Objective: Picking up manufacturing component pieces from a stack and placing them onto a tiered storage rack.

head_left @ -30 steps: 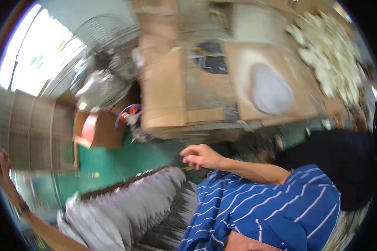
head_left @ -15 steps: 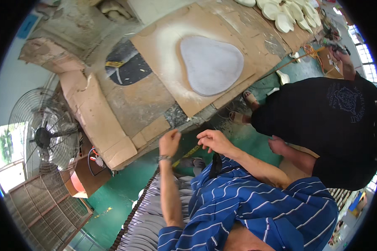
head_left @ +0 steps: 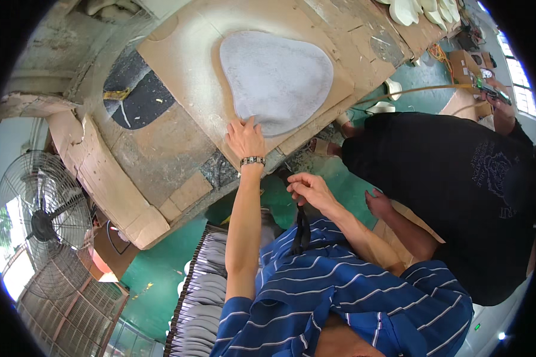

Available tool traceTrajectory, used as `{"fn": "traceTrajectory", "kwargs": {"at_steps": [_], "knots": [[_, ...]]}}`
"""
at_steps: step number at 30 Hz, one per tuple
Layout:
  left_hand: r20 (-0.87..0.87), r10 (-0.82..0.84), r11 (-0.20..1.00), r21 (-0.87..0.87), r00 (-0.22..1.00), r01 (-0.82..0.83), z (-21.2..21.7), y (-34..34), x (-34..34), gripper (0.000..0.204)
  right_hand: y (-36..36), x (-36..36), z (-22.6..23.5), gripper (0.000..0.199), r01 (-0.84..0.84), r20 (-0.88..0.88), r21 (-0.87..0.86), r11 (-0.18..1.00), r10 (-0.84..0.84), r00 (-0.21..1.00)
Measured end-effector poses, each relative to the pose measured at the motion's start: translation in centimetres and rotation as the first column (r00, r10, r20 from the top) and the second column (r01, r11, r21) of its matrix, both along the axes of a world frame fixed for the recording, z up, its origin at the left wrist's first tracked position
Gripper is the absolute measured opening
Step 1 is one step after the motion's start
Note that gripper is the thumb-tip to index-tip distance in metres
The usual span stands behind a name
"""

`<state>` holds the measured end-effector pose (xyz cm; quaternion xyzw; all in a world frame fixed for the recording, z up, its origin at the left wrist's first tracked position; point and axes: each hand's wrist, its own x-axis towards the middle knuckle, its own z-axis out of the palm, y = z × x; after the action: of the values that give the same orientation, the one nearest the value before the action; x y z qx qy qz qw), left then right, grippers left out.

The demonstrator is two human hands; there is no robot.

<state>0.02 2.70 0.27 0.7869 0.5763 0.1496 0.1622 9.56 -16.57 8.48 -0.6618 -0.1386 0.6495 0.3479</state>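
Observation:
A light-grey, rounded flat pad [head_left: 280, 80] with a speckled surface lies on a cardboard sheet [head_left: 181, 77] on the worktable. My left hand [head_left: 246, 140], with a dark beaded bracelet at the wrist, has its bent fingers on the pad's near-left edge. The surface dips slightly beside the fingertips, and the thumb's hold is partly hidden. In front of the table edge, my right hand [head_left: 312, 190] hangs in the air with loosely bent fingers and no object visible in them. A black strap [head_left: 301, 232] hangs just below it, close to the thumb.
To the right, a person in black [head_left: 441, 196] stands close, holding a tool with a hose. A wire fan [head_left: 41, 226] is at left. Grey curved pieces [head_left: 202, 297] fill a rack beside me. Cream pieces [head_left: 405, 12] lie at the table's far right.
My left hand has reached forward from before the table onto the pad's edge. My right hand has shifted slightly. The person at right has raised the tool and hose into fuller view.

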Motion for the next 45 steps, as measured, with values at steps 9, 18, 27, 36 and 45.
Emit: {"fn": "traceTrajectory", "kwargs": {"at_steps": [9,18,27,36,45], "knots": [[0.733,0.664,0.734,-0.676,-0.148,-0.057,2.8,1.7,6.1,0.041,8.5,2.4,-8.9,0.032,-0.174,0.443,0.374,0.911,-0.011,0.896],[0.451,0.747,0.663,-0.465,-0.488,0.587,15.2,5.3,5.7,0.045,13.3,9.4,-11.4,0.044,0.565,-0.393,0.158,0.810,-0.473,0.788],[0.694,0.499,0.866,-0.429,-0.519,0.259,31.2,-2.7,-14.4,0.059,19.0,0.4,13.7,0.062,0.474,-0.814,0.201,0.857,-0.123,0.567],[0.854,0.077,0.969,-0.186,-0.515,-0.163,48.2,-21.2,-34.8,0.027,19.4,-12.6,23.9,0.045,-0.001,-0.633,0.752,0.659,0.724,0.274],[0.976,-0.216,0.754,0.166,-0.002,-0.636,60.3,-48.7,-49.8,0.037,7.4,-41.3,42.6,0.034,-0.310,-0.399,0.868,0.388,0.917,0.031]]}}
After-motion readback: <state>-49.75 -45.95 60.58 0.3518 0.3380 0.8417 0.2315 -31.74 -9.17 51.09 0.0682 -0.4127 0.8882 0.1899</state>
